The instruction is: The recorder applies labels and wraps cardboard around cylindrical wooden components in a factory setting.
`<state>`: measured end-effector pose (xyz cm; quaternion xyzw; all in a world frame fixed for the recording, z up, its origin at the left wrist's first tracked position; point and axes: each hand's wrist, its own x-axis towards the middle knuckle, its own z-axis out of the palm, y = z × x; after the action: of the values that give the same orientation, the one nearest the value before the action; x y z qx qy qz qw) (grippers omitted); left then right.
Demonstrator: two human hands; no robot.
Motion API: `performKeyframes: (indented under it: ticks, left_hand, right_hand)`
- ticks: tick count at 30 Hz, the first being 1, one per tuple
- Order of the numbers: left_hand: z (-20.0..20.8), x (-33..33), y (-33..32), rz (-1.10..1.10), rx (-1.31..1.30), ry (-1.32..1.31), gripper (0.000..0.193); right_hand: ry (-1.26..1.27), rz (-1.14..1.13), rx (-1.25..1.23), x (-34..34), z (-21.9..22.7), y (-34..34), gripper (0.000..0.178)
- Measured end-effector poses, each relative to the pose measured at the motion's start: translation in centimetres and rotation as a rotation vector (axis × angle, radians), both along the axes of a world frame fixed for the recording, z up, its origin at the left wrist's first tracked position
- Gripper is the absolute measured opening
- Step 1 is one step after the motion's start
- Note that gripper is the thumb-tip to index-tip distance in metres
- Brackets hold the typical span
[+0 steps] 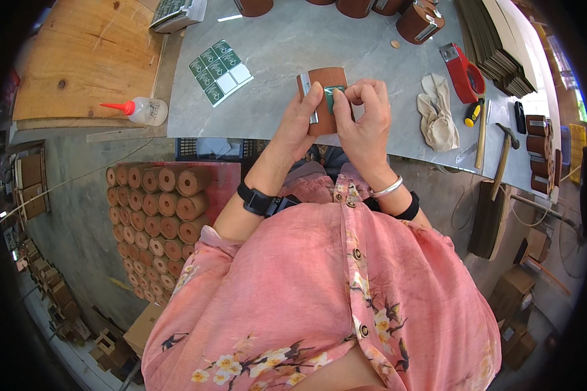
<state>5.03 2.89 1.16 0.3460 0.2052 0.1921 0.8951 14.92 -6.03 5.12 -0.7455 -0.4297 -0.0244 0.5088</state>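
Over the table's front edge my left hand is closed round a reddish-brown roll that looks like abrasive cloth. A silvery-white strip runs down the roll's left side. My right hand pinches at the right edge of a green sticker lying against the roll, with the thumb on or just beside it. The left thumb rests near the sticker's other edge. To the left on the table is a sheet of green stickers, with two blank white places at its lower right.
Several brown rolls stand along the far edge. At right lie a red tape dispenser, a cream glove, a yellow-black tool and a hammer. A glue bottle is at left; stacked rolls sit below.
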Motion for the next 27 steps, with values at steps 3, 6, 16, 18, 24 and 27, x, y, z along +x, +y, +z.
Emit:
performKeyframes:
  ticks: [3, 6, 16, 18, 24, 27]
  left_hand:
    - [-0.2, -0.1, 0.0, 0.000, 0.022, -0.021, 0.071]
    - [-0.3, -0.1, 0.0, 0.003, -0.005, -0.049, 0.061]
    - [0.1, -0.1, -0.3, 0.025, 0.016, -0.051, 0.052]
    - [0.0, -0.2, -0.3, 0.012, 0.030, -0.052, 0.050]
    - [-0.1, -0.4, -0.1, -0.005, 0.076, -0.047, 0.055]
    - [0.0, -0.2, 0.1, -0.037, 0.041, -0.046, 0.055]
  right_hand:
    - [-0.011, -0.010, 0.010, -0.1, -0.3, 0.1, 0.015]
    - [0.017, -0.018, 0.059, -0.1, -0.7, 0.3, 0.018]
    - [0.046, -0.033, 0.100, -0.6, -1.2, 0.1, 0.019]
    - [0.062, -0.037, 0.107, -0.7, -1.2, 0.0, 0.019]
    - [0.207, -0.042, -0.008, -0.7, -1.6, -0.5, 0.033]
    - [0.390, 0.040, 0.057, 0.4, -1.9, 0.0, 0.037]
